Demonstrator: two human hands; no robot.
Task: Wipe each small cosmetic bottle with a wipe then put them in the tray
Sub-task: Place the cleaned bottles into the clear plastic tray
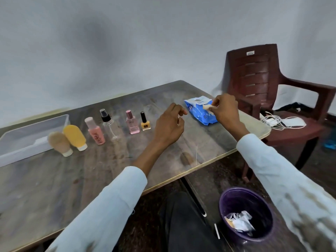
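Several small cosmetic bottles stand in a row on the table: a beige tube [60, 143], a yellow tube [75, 136], a pink bottle [95, 131], a clear spray bottle [107, 122], a pink perfume bottle [132, 123] and a yellow nail polish [145, 122]. A clear plastic tray [11, 151] sits at the far left, behind the tubes. My right hand [226, 110] pinches the flap or a wipe [207, 107] at the opening of a blue wipe pack [200, 111]. My left hand [169, 124] hovers just left of the pack, fingers loosely curled, holding nothing.
A purple bin [245, 213] with crumpled wipes stands on the floor below the table's near edge. A maroon plastic chair [258, 73] to the right carries white cables and a mask [283, 121]. The table's right corner [263, 131] lies just beyond the pack.
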